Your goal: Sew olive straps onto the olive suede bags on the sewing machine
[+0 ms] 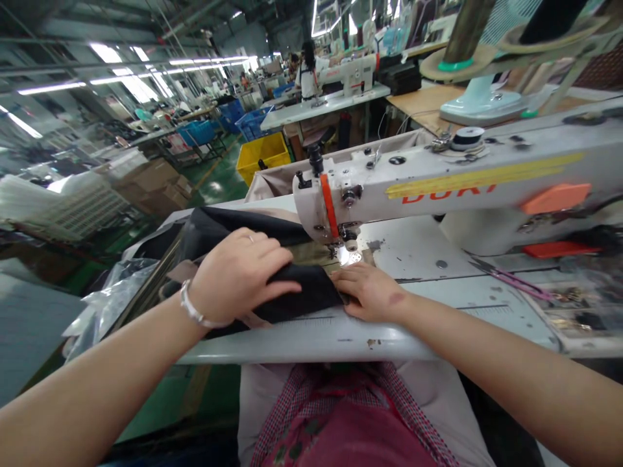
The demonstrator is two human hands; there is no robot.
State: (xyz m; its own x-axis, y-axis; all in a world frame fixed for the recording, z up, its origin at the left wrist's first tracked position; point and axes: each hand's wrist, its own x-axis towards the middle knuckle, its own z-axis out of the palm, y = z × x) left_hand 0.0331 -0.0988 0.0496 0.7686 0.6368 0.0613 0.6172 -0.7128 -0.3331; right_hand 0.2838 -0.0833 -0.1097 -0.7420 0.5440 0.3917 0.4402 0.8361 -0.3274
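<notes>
A piece of black fabric (311, 288) lies on the white sewing table (438, 292), leading under the needle of a white sewing machine (438, 178). My left hand (241, 272) rests on top of the fabric with its fingers curled over a fold, pressing it down. A bracelet circles that wrist. My right hand (367, 288) lies flat at the fabric's right edge, just in front of the presser foot (348, 250), fingers pinching the cloth's edge against the table.
A yellow bin (263, 155) and blue crates (199, 133) stand on the green floor beyond. Cardboard boxes (156, 185) sit to the left. Another person works at a far machine (306, 71). Scissors and small parts (516, 279) lie at the table's right.
</notes>
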